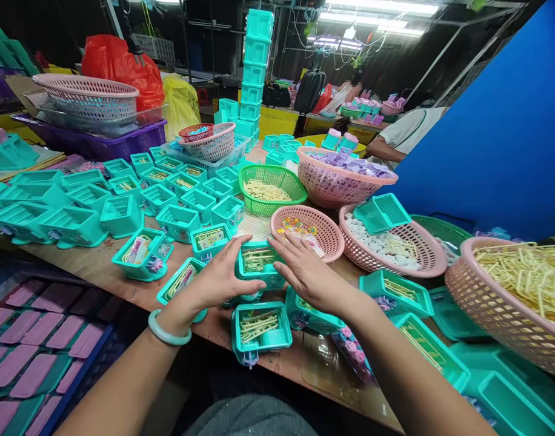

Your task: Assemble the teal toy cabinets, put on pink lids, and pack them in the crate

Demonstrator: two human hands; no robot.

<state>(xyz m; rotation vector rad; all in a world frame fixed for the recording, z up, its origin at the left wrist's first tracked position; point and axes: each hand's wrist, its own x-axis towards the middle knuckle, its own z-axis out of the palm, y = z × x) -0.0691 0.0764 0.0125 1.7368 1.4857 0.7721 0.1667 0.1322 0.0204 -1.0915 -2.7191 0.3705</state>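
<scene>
A teal plastic box (259, 281) with pale yellow stick-like pieces inside stands at the middle of the table, between my hands. My left hand (220, 275) is at its left side, fingers stretched toward the far corner and thumb apart across the front. On the other side, my right hand (307, 272) has its fingers extended over the right edge, thumb spread. Whether either palm presses on the box cannot be told. Closer to me sits another teal box (262, 327) with yellow pieces. A similar filled box (182, 281) is left of my left hand.
Many teal boxes crowd the left. Behind are a green basket (272, 175) of yellow pieces and pink baskets (334, 212), one holding white lumps. A tall box stack (254, 66) rises at the back. A blue panel (477, 139) and a person's arm (391, 148) are at right.
</scene>
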